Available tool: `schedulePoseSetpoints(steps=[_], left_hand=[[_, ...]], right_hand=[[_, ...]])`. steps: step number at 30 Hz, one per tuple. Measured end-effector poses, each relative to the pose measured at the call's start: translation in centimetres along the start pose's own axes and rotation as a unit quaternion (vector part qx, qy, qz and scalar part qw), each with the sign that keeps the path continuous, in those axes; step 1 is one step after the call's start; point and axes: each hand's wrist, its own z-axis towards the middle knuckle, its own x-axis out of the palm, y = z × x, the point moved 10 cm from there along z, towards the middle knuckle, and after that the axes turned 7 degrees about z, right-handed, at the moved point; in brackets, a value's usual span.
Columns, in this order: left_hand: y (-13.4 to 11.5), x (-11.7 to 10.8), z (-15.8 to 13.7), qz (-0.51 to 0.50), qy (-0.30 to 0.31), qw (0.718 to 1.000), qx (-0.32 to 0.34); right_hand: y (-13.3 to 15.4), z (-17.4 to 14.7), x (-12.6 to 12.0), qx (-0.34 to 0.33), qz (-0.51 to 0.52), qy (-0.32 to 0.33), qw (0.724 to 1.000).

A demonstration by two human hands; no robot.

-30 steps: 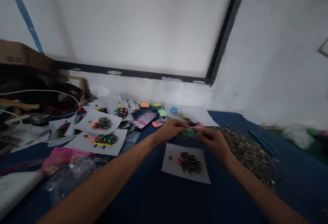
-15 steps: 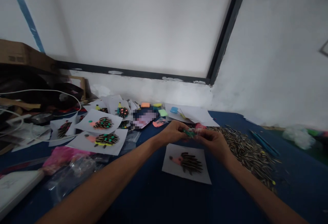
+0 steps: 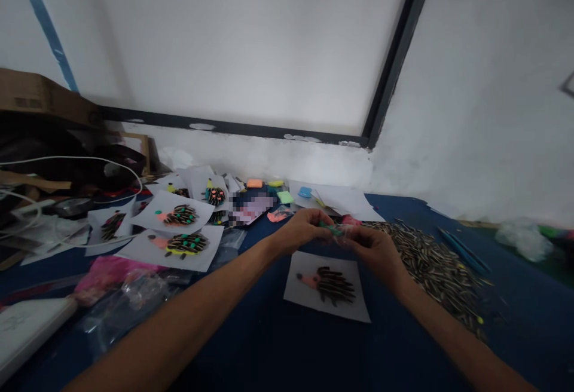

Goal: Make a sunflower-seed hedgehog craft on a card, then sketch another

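Between my fingers is a small clear plastic packet of green clay (image 3: 337, 230). My left hand (image 3: 305, 229) pinches it from the left, and my right hand (image 3: 373, 247) grips its right side. Both hands are closed, and the fingertips partly hide the packet. Just below them, a white card (image 3: 296, 293) lies flat on the blue table. It bears a hedgehog figure (image 3: 332, 284) with a pink face, a dark nose and dark striped spines.
To the right spreads a heap of striped seeds (image 3: 430, 266), with blue tweezers (image 3: 464, 251) beside it. Several finished hedgehog cards (image 3: 130, 253) lie left. Orange (image 3: 255, 183) and light green clay blocks (image 3: 285, 197) sit behind my hands. Plastic bags (image 3: 130, 302) lie near my left forearm.
My fingers have shifted slightly around the green packet, which has turned a little between them. The card and everything else on the table stay in place.
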Motion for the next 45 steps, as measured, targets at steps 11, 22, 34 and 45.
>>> schedulePoseSetpoints(steps=[11,22,34,45], left_hand=[[0.4,0.3,-0.2,0.051,0.012,0.999,-0.013],[1.0,0.0,-0.3,0.060,0.010,0.997,-0.045],[1.0,-0.1,-0.7,0.045,-0.064,0.995,-0.062],[2.0,-2.2,-0.4,0.077,-0.149,0.983,-0.080]], right_hand=[[-0.7,-0.1,0.4,-0.012,-0.020,0.007,1.000],[0.6,-0.6,0.0,-0.062,-0.102,-0.020,0.993],[2.8,-1.3,0.5,-0.156,-0.222,-0.038,0.962],[4.3,-1.5,-1.5,-0.156,-0.123,-0.124,0.972]])
